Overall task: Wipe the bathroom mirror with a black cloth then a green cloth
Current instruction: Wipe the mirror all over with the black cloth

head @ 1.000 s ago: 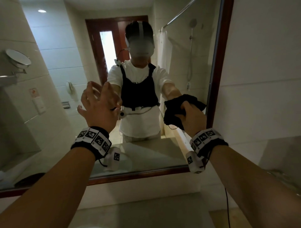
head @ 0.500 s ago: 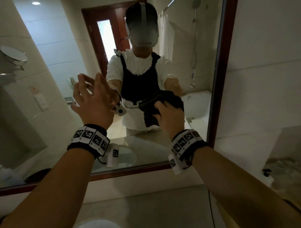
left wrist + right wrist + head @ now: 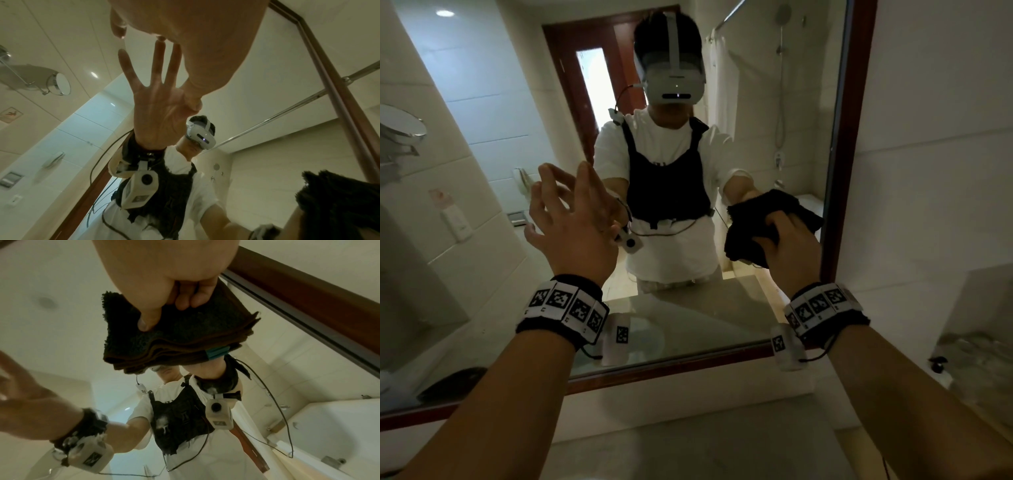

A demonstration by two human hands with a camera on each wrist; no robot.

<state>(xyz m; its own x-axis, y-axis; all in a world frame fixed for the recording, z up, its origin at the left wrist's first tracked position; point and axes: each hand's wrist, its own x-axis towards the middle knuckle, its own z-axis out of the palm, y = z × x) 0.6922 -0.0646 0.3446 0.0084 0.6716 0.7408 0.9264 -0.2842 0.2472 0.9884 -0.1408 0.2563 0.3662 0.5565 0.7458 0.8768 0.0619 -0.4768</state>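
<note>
The bathroom mirror (image 3: 482,178) has a dark wooden frame (image 3: 839,171). My right hand (image 3: 789,246) grips a folded black cloth (image 3: 748,226) and presses it against the glass close to the right side of the frame. In the right wrist view the thumb and fingers (image 3: 185,301) are curled over the black cloth (image 3: 185,331), which carries a small teal tag (image 3: 217,352). My left hand (image 3: 571,222) is open with fingers spread, fingertips at the glass left of centre. The left wrist view shows the left hand (image 3: 195,40) meeting its reflection.
A pale stone counter (image 3: 688,445) runs below the mirror. A white tiled wall (image 3: 928,171) stands right of the frame, with a shiny object (image 3: 969,342) low against it. The glass reflects a person, a round wall mirror (image 3: 404,126) and a bathtub.
My right hand swept the black cloth left toward the middle of the glass, then back right beside the frame. The left hand stayed open at the glass.
</note>
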